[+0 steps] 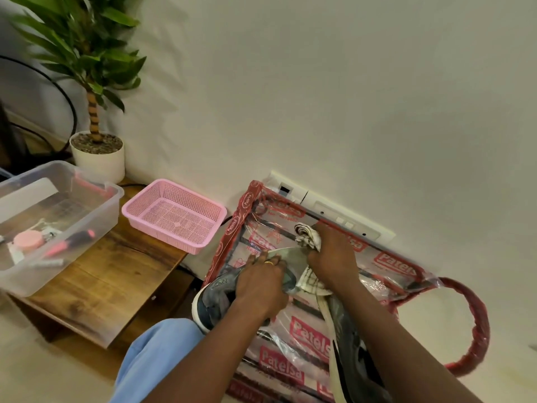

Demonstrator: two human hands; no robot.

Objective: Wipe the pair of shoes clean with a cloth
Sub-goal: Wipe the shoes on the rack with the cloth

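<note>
— Plastic tub point(96, 216), see-through, is sitting far left on the wooden table point(116, 274), with a potted plant point(98, 164) standing behind it. What is coming next along?

— A pink basket point(174, 186) is resting at the table's right end, near the wall. Past it, a printed plastic bag point(308, 333) with red trim is lying spread flat, and both shoes are sitting on it.

— How is the left hand point(258, 283) holding?

— It is wrapping over the first shoe point(215, 301) from above, fingers curled tight round the upper. That shoe is dark grey-blue. Its heel is pointing down-left toward a blue-trousered knee point(157, 353) and its toe up-right toward the wall, so its long axis is running on a diagonal.

— And the right hand point(334, 257)?

— It is clenching the cloth point(306, 237), pale with dark check lines, with the fingers fully closed round it. One bunch is sticking out above the knuckles and another is hanging out below the wrist. The cloth is meeting the toe end of the first shoe, just beside the left fingertips.

— Where is the other one lying?

— The second shoe point(354, 356) is lying under the right forearm, untouched by either hand. Its long axis is running from the cloth down to the bottom edge, with the pale sole edge facing left. I cannot tell which end is the toe.

— Anything further right?

— The bag's red loop handle point(479, 330) is curving outward.
</note>
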